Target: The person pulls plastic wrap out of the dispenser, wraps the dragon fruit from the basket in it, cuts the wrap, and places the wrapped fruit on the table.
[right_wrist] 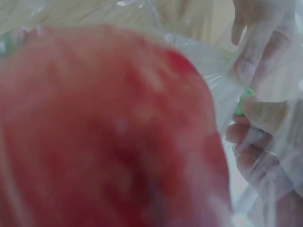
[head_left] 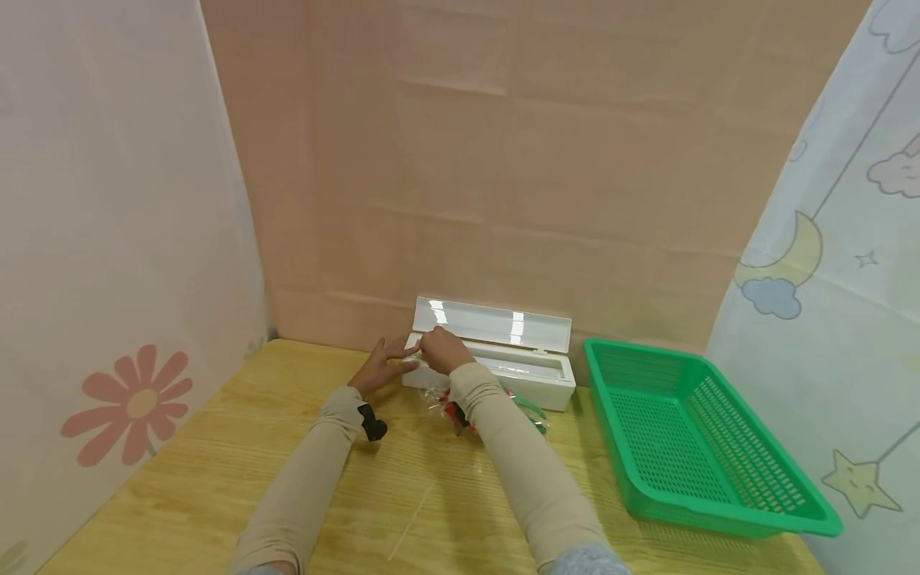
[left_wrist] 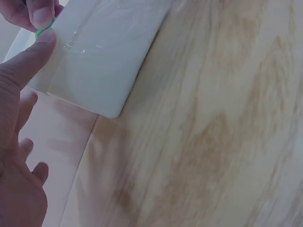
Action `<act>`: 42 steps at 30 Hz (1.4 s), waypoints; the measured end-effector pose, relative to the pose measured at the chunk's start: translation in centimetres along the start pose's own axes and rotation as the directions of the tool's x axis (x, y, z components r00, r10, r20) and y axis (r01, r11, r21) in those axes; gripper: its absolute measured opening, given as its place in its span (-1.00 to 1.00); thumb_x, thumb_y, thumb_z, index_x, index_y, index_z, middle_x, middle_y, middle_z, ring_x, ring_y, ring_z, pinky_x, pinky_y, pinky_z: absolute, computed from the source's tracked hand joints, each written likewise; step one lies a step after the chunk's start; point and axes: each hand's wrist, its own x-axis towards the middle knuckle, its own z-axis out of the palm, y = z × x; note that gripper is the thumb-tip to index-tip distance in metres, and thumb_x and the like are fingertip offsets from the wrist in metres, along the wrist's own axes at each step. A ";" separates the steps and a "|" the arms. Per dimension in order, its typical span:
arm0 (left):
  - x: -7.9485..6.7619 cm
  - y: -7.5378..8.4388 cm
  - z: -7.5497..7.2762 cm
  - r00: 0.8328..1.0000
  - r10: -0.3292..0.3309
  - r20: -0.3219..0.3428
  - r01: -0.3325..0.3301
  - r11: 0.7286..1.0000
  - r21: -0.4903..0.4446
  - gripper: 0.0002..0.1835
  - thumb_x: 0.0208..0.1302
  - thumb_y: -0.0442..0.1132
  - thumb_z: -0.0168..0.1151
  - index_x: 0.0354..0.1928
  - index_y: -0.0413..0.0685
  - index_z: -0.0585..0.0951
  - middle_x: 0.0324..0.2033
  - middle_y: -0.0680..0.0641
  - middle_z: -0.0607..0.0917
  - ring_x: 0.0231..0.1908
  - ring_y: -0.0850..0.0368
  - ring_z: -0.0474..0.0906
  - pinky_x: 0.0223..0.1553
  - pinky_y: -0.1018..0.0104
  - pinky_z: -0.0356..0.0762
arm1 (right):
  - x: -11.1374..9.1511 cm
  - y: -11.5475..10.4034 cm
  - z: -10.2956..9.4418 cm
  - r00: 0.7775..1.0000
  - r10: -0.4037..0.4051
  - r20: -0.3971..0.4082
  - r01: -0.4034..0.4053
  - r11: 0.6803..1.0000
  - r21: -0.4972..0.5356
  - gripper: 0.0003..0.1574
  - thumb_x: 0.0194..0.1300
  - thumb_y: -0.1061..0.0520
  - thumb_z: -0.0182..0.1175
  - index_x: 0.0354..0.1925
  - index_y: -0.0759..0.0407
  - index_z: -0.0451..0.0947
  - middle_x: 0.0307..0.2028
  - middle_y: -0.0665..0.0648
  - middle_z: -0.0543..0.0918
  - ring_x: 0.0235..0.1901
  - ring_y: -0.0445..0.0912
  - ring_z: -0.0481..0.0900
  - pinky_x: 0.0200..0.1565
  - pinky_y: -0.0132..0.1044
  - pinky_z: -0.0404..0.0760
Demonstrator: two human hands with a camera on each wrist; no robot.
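My left hand (head_left: 375, 370) and right hand (head_left: 443, 350) meet at the left end of an open white box (head_left: 532, 390). Between their fingertips is a small green tie (left_wrist: 43, 32) at the gathered neck of a clear plastic bag (right_wrist: 215, 75). The thumb and a finger of the right hand pinch the tie. From the other side the left fingertips close on it, the remaining left fingers spread apart. Inside the bag, a large red thing (right_wrist: 113, 127) fills much of the right wrist view, blurred. My right forearm partly hides the bag in the head view.
The box's hinged lid (head_left: 489, 323) stands raised against the back wall covering. To the right, a green plastic basket (head_left: 625, 447) sits on the wooden table (head_left: 446, 519). Patterned cloth hangs on both sides.
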 end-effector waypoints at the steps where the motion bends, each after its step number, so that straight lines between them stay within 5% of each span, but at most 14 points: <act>1: 0.0 -0.1 0.0 1.000 -0.008 -0.005 0.008 1.000 0.001 -0.50 0.39 -0.12 0.29 0.31 -0.09 0.53 0.50 -0.39 0.03 0.50 -0.36 -0.50 0.37 -0.44 -0.33 | -0.1 0.0 0.0 1.000 0.000 0.001 0.000 1.000 0.002 -0.79 0.36 0.30 0.22 -0.20 0.16 0.79 -0.38 0.08 0.75 -0.32 -0.06 0.64 -0.21 -0.26 0.64; 16: 0.6 -0.7 0.4 0.991 0.132 -0.007 -0.131 0.989 0.064 -0.52 0.41 -0.20 0.26 0.32 -0.17 0.52 0.46 -0.35 0.16 0.49 -0.45 -0.31 0.39 -0.41 -0.31 | -2.0 2.3 -1.2 0.999 0.031 0.041 -0.030 0.999 -0.011 -0.80 0.31 0.21 0.34 -0.47 0.19 0.68 -0.48 0.08 0.69 -0.43 -0.06 0.64 -0.27 -0.23 0.63; 26: 0.5 -1.3 0.4 0.993 0.121 0.000 -0.121 0.993 0.014 -0.50 0.39 -0.18 0.28 0.31 -0.19 0.52 0.46 -0.36 0.16 0.48 -0.46 -0.32 0.37 -0.43 -0.31 | -4.6 4.6 -1.6 0.999 0.011 0.039 -0.011 1.000 -0.003 -0.86 0.29 0.22 0.36 -0.43 0.20 0.70 -0.42 0.12 0.72 -0.36 -0.02 0.67 -0.23 -0.18 0.67; 34: 0.1 -1.4 -0.5 0.996 0.088 -0.020 -0.087 0.996 0.033 -0.48 0.37 -0.12 0.30 0.32 -0.13 0.52 0.46 -0.36 0.16 0.48 -0.47 -0.36 0.35 -0.48 -0.30 | -7.1 6.7 -1.9 1.000 -0.015 0.009 0.015 1.000 0.017 -0.58 0.30 0.26 0.33 -0.69 0.11 0.54 -0.68 0.00 0.54 -0.63 -0.19 0.30 -0.44 -0.31 0.40; 42: 0.2 -1.0 -0.1 0.999 0.036 -0.024 -0.034 0.997 0.071 -0.48 0.38 -0.06 0.30 0.32 -0.04 0.53 0.49 -0.43 0.00 0.48 -0.45 -0.44 0.31 -0.53 -0.29 | -8.8 7.6 -2.3 0.999 -0.030 -0.018 0.030 1.000 -0.008 -0.58 0.30 0.25 0.33 -0.69 0.10 0.54 -0.70 -0.03 0.49 -0.63 -0.21 0.23 -0.45 -0.30 0.37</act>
